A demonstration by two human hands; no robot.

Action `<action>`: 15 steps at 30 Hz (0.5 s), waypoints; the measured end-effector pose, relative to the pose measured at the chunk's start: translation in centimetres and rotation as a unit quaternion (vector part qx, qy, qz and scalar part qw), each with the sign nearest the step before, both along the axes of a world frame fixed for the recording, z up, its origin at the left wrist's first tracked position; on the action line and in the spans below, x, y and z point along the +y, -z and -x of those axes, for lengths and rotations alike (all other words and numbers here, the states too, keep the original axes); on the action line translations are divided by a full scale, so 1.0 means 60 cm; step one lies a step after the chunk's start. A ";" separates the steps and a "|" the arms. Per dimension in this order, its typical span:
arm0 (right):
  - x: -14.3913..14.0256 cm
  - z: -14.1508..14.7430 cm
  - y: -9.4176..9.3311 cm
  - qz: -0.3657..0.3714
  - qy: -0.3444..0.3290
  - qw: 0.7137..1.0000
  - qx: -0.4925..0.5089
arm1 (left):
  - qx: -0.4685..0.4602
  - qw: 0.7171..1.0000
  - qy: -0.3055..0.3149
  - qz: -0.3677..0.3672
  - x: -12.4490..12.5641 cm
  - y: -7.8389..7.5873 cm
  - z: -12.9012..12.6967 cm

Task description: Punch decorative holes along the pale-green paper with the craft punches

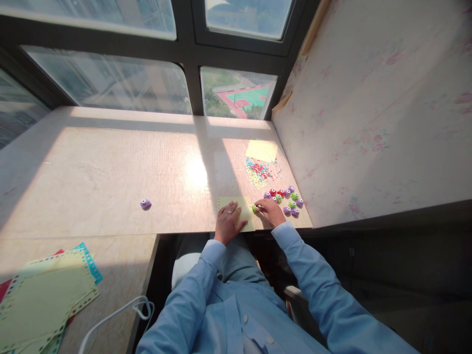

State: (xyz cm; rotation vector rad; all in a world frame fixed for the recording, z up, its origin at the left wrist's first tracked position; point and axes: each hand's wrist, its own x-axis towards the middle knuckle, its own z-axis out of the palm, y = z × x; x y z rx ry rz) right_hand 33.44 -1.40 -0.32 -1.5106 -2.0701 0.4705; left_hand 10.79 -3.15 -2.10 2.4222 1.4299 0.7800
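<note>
Your hands work a yellow sheet at the table's near edge.

Your left hand lies flat, fingers spread, pressing the sheet onto the table; a ring shows on one finger. Your right hand is curled, fingertips closed on a small green punch that sits at the sheet's right edge. The sheet looks roughly square, so no long axis can be told; its sides run about parallel to the table's edge, with a row of punched holes along the top. Just right of your right hand sits a cluster of punches, purple, green and red. Beyond them lie confetti and another yellow sheet. A lone purple punch sits well to the left. Perforated sheets are stacked on the lower surface at left.
</note>
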 end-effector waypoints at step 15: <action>0.008 0.014 -0.003 0.007 0.001 0.999 -0.044 | 0.036 0.999 0.007 0.019 0.000 -0.006 -0.001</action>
